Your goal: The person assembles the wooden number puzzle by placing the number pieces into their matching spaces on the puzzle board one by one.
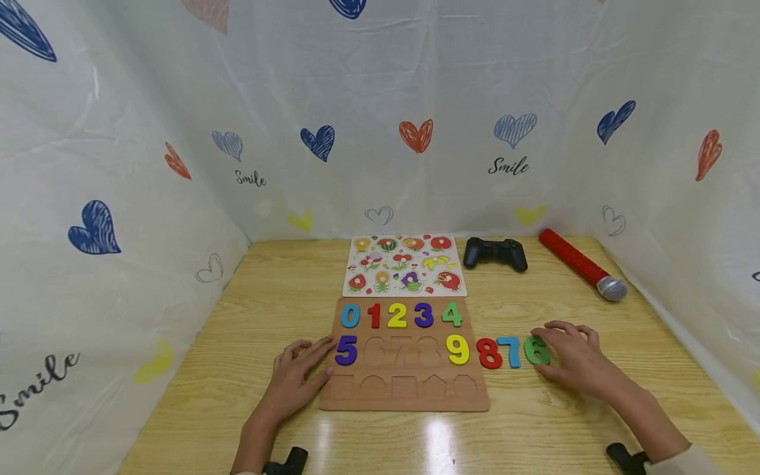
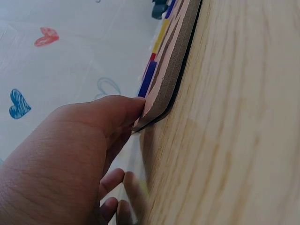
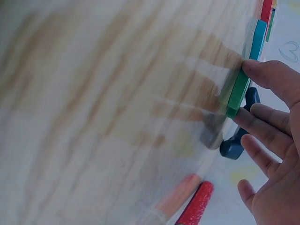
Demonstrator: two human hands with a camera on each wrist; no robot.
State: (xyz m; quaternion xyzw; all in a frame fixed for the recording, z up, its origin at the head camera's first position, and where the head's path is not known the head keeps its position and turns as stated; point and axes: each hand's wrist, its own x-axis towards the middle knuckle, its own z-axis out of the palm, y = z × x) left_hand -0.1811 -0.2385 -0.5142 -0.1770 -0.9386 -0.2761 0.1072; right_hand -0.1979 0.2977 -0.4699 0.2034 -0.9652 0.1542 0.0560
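Note:
A brown wooden number puzzle board [image 1: 410, 392] lies on the table, with number pieces 0 to 4 along its top row. Below them sit a purple 5 [image 1: 346, 349] and a yellow 9 [image 1: 458, 349], with bare outlines between. My left hand [image 1: 293, 379] rests its fingertips on the board's left edge by the 5, fingers loosely extended. Right of the board stand a red 8 [image 1: 489, 353], a blue 7 [image 1: 509, 351] and a green 6 [image 1: 537, 350] side by side. My right hand [image 1: 576, 359] pinches the green 6 between thumb and index finger.
Behind the number board lies a white fruit puzzle board [image 1: 392, 284]. A black game controller [image 1: 495, 254] and a red microphone [image 1: 572, 260] lie at the back right. A white curtain [image 1: 380, 178] with printed hearts encloses the back and sides of the wooden table [image 1: 261, 290].

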